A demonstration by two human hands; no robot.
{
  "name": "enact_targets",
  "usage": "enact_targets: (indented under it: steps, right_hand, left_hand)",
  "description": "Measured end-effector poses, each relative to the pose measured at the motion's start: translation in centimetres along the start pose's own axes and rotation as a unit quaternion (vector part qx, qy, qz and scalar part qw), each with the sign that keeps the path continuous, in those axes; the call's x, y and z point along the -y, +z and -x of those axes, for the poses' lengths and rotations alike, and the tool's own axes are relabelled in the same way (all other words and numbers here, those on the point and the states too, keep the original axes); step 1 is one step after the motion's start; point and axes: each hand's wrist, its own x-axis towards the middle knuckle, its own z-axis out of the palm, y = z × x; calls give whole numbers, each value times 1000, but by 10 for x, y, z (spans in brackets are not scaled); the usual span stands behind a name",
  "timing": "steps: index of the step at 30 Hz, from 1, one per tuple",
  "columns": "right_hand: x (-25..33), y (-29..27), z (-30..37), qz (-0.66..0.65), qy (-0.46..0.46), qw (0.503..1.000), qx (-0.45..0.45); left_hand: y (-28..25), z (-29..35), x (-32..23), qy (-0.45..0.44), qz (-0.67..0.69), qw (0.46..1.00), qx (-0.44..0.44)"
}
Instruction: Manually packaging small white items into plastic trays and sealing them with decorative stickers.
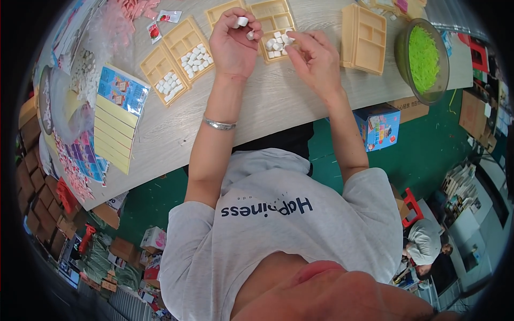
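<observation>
My left hand [234, 51] is turned palm up with its fingers curled round a few small white cubes [242, 21]. To its right, my right hand [319, 61] reaches over a beige compartment tray [278, 22]. The right thumb and forefinger are apart, their tips beside a pile of white cubes [276, 44] in the tray's near compartment. Whether a cube touches the right fingertips is hard to make out. Left of my left hand lie two more beige trays, one [184, 33] with white cubes [196, 60] and another [152, 60] with more cubes [169, 86].
Stacked beige trays [365, 40] sit right of my right hand, beside a bowl [444, 59] of bright green shreds. Small sachets [169, 16] lie at the far left. Printed card sheets [115, 123] and plastic bags crowd the left table edge. A blue box [379, 127] stands below.
</observation>
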Motion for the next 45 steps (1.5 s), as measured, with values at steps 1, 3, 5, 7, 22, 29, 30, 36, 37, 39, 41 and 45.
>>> enact_targets:
  steps: [1,3,5,7,22,29,30,36,37,39,41,45]
  right_hand:
    - [-1,1,-2,80,-75,994,7]
    - [-5,4,-6,158,-152,975,16]
    - [-12,3,-9,150,-161,975,5]
    - [-10,0,-12,132,-133,982,12]
    - [24,6,-73,235,-74,965,95]
    - [44,9,-73,335,-37,930,150]
    - [34,10,-72,337,-37,929,150]
    - [13,7,-76,334,-169,910,178]
    - [5,5,-73,254,-136,947,141]
    - [-3,-5,-65,171,-104,974,103]
    - [0,-18,-51,95,-102,981,134]
    - [-16,-14,-30,114,-183,969,121]
  left_hand:
    - [7,4,-7,-30,-8,999,-33]
    - [9,9,-16,-61,-41,996,-56]
    - [11,12,-22,-92,-73,990,-78]
    - [16,16,-22,-116,-165,976,-85]
    - [7,28,9,171,-673,719,31]
    - [-1,26,8,210,-811,536,105]
    - [0,25,9,211,-810,538,105]
    - [-1,23,9,200,-812,534,125]
    - [0,23,9,203,-808,538,127]
    - [3,22,7,206,-804,543,126]
    - [7,25,5,233,-738,630,67]
    - [12,11,28,329,-665,661,116]
